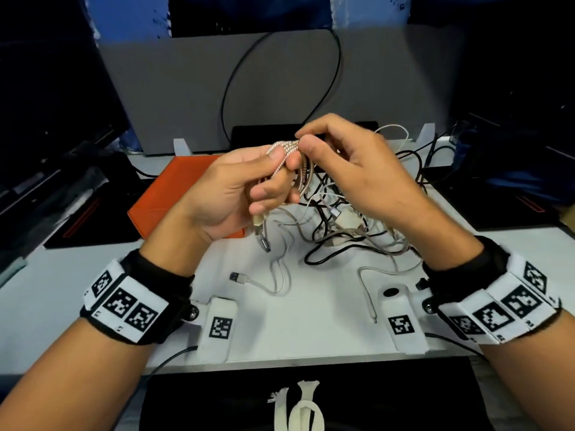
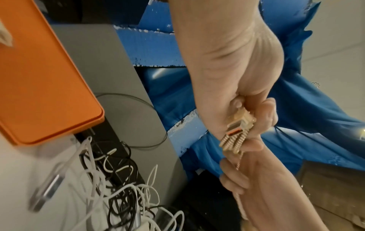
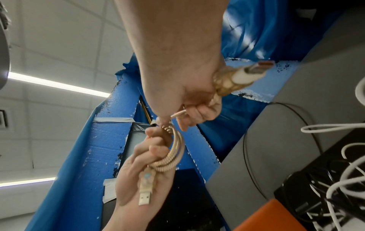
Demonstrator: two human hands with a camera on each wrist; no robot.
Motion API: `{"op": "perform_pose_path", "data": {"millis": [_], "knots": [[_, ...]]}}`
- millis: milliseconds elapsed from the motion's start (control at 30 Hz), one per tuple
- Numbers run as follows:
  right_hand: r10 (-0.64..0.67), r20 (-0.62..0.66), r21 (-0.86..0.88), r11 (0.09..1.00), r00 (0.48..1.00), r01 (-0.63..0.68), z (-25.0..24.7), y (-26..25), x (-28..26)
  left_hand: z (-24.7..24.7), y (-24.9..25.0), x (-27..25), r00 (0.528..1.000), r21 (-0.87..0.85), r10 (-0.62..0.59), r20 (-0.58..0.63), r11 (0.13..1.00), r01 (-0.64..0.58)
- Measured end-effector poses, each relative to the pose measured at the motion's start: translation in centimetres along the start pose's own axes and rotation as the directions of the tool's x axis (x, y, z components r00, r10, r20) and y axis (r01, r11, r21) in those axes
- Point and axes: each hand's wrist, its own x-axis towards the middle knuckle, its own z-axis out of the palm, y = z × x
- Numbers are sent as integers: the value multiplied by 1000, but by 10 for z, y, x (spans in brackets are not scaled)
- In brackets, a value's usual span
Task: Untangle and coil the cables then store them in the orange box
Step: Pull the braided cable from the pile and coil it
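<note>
Above the table I hold a gold spring-wrapped cable (image 1: pixel 292 157) wound into a small coil. My left hand (image 1: pixel 273 172) grips the coil from below, thumb on top, and its USB plug (image 3: pixel 145 195) hangs past my palm. At the top of the coil my right hand (image 1: pixel 306 141) pinches a strand. The right wrist view shows that hand (image 3: pixel 187 112) also holding the other plug (image 3: pixel 250 73). The orange box (image 1: pixel 174 194) lies shut behind my left hand. A tangle of black and white cables (image 1: pixel 342 222) lies under my right hand.
A loose white USB cable (image 1: pixel 264 283) and another white lead (image 1: pixel 367 290) lie on the white table (image 1: pixel 311 331) near its front. Two white marker blocks (image 1: pixel 221 321) stand at the front edge. A grey panel (image 1: pixel 186 88) with a black cable loop closes the back.
</note>
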Motion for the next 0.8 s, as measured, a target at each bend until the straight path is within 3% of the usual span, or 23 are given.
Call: {"op": "perform_pose_path", "data": {"millis": [67, 133, 233, 367, 467, 533, 600, 667, 733, 800], "knots": [[12, 106, 70, 997, 994, -20, 9, -1, -3, 5, -2, 2, 1000, -130, -1, -18, 992, -1], [45, 184, 265, 960, 982, -94, 21, -4, -8, 9, -5, 5, 998, -260, -35, -58, 965, 19], [108, 213, 436, 879, 971, -194, 28, -12, -11, 10, -9, 8, 992, -341, -74, -104, 940, 35], [226, 180, 549, 785, 957, -289, 21, -17, -7, 19, 1, 9, 973, -231, -81, -218, 972, 30], [225, 159, 541, 795, 961, -276, 18, -16, -4, 27, 9, 10, 941, -80, -23, -337, 997, -4], [158, 79, 410, 895, 984, -177, 17, -15, -2, 32, 10, 8, 915, 49, 17, -403, 999, 3], [78, 16, 75, 994, 997, -79, 13, -14, -2, 39, 9, 5, 877, 158, 24, -480, 986, 60], [57, 37, -159, 986, 998, -50, 8, -11, -2, 43, 8, 1, 824, 356, 30, -566, 910, 212], [62, 125, -293, 956, 990, -23, 2, -10, -2, 41, 6, -2, 853, 566, 69, -518, 775, 282], [93, 209, -377, 926, 973, -8, -4, -9, -2, 36, 6, -5, 920, 703, 85, -383, 673, 231]]}}
